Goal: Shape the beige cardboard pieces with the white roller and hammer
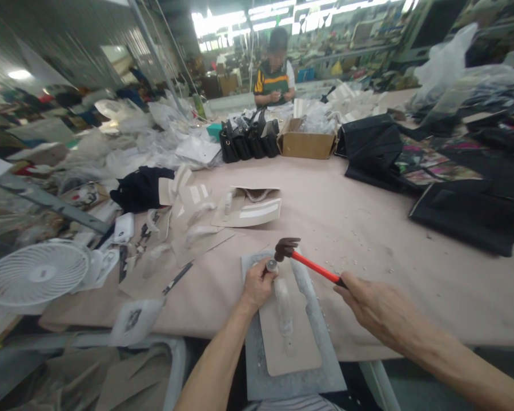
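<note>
My left hand (259, 285) grips a short metal punch (272, 265) upright at the top end of a beige panel (278, 348). A clear plastic-wrapped strip (283, 308) runs along the middle of that panel. Panel and strip lie on a grey board (257, 382) at the table's near edge. In my right hand (357, 297) is a claw hammer (312, 265) with a red and black handle. Its dark head is just above and to the right of the punch, and I cannot tell whether the two touch.
Another beige piece (261, 214) lies beyond the board. A white fan (38, 274) and a cutter knife (177, 278) are on the left. Black bags (248, 140) and a cardboard box (306, 145) stand farther back. Dark fabric pieces (471, 217) cover the right. A person (276, 77) sits opposite.
</note>
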The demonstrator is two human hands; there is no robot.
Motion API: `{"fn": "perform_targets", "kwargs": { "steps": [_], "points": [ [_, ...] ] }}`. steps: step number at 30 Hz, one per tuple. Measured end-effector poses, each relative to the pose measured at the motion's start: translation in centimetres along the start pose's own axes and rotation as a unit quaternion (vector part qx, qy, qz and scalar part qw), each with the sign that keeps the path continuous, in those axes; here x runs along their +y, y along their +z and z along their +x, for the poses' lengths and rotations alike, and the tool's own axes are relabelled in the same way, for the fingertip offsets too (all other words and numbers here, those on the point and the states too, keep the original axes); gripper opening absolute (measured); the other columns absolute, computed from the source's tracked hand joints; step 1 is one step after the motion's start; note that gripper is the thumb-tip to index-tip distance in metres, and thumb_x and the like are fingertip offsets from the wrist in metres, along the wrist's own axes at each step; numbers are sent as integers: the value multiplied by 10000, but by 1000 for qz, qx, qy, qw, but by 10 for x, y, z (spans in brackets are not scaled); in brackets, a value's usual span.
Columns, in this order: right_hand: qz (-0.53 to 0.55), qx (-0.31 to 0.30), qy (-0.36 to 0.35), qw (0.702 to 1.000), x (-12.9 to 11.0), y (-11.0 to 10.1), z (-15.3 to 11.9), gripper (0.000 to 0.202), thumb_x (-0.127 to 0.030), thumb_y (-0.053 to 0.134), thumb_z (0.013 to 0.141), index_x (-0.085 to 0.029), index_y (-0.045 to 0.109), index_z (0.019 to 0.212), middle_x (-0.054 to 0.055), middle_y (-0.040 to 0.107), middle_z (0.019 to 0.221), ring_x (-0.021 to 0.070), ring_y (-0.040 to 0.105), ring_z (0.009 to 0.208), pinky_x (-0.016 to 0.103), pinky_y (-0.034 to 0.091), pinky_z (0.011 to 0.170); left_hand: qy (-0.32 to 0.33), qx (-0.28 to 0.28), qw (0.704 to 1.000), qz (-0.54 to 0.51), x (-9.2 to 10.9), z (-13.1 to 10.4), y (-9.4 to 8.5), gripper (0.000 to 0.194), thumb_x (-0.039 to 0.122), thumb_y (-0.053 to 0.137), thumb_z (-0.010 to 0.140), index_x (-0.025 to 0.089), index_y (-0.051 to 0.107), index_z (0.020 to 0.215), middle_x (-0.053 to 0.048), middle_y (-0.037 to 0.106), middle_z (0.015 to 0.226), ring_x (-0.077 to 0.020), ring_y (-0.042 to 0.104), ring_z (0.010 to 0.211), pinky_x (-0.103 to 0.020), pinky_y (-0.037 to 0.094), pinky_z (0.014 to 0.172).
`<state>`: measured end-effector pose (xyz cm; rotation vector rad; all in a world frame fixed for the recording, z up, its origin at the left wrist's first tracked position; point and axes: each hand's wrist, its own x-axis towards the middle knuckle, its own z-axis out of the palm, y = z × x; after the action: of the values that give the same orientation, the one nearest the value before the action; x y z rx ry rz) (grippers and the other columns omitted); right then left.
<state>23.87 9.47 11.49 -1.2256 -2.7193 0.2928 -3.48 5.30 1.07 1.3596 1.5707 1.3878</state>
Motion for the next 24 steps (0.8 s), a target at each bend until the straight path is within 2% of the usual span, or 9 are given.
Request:
{"fn": "perform_targets", "kwargs": {
  "steps": [6, 9, 11, 13, 15, 18, 20, 21, 24],
  "points": [
    [-20, -88, 179, 980, 32, 32, 5, 250, -367, 386, 1023, -205, 536, 905, 66, 655, 713, 230, 626, 612, 300, 324, 548, 1, -3, 1000, -15, 1, -1, -1, 208, 164, 622, 790, 212, 705, 974, -39, 714, 877, -210, 649, 833, -327, 495, 799],
    [-85, -2, 165, 983, 28, 51, 12, 261, -355, 431, 994, -147, 585, 1027, 194, 682, 1016, 315, 672, 840, 384, 458, 661, -9, 0, 999, -30, 1, 0, -1, 334, 147, 636, 772, 213, 690, 1095, -65, 742, 1003, -229, 675, 930, -359, 512, 865],
    [-68, 102, 112, 986, 6, 62, 16, 375, -397, 445, 989, -105, 563, 1192, 244, 633, 1187, 356, 651, 1002, 457, 505, 777, -6, 4, 999, -34, 3, -1, 0, 343, 137, 633, 768, 209, 695, 1097, -70, 747, 1022, -233, 681, 953, -370, 516, 883],
    [23, 147, 63, 987, -30, 75, 19, 488, -450, 434, 1000, -106, 486, 1341, 217, 645, 1193, 333, 658, 1027, 451, 532, 811, 6, 5, 999, -32, 5, -1, 3, 268, 129, 626, 765, 203, 717, 1006, -58, 748, 961, -223, 678, 911, -363, 522, 861],
    [110, 122, 16, 986, -71, 91, 20, 499, -423, 419, 1002, -138, 441, 1411, 170, 688, 1138, 285, 698, 935, 393, 554, 749, 4, 13, 999, -48, 6, 0, 7, 182, 131, 652, 745, 198, 723, 899, -41, 739, 877, -209, 672, 844, -349, 533, 823],
    [148, 54, -4, 988, -108, 111, 21, 429, -264, 364, 963, -148, 536, 1339, 139, 739, 951, 262, 717, 727, 348, 526, 611, -59, 154, 970, -177, 5, 10, 4, 93, 247, 708, 757, 177, 689, 816, -33, 717, 779, -187, 679, 736, -341, 564, 756],
    [181, 43, 33, 982, -105, 110, 26, 375, -234, 347, 945, -159, 623, 1187, 100, 714, 742, 265, 699, 649, 337, 499, 569, -90, 268, 921, -268, 4, 17, -7, 222, 381, 689, 809, 164, 659, 845, -43, 715, 785, -178, 703, 720, -342, 583, 749],
    [203, 52, 57, 976, -96, 103, 30, 348, -255, 346, 953, -172, 638, 1123, 82, 692, 688, 262, 693, 647, 331, 495, 570, -94, 299, 903, -293, 4, 19, -14, 277, 427, 689, 814, 159, 650, 868, -52, 720, 805, -179, 716, 735, -344, 589, 758],
    [309, 116, 148, 932, -71, 58, 53, 315, -393, 361, 986, -203, 612, 990, 56, 670, 698, 220, 655, 616, 296, 483, 534, -82, 281, 918, -267, 3, 14, -31, 329, 436, 759, 773, 144, 664, 893, -68, 744, 835, -189, 729, 771, -327, 589, 766]
  ]
}}
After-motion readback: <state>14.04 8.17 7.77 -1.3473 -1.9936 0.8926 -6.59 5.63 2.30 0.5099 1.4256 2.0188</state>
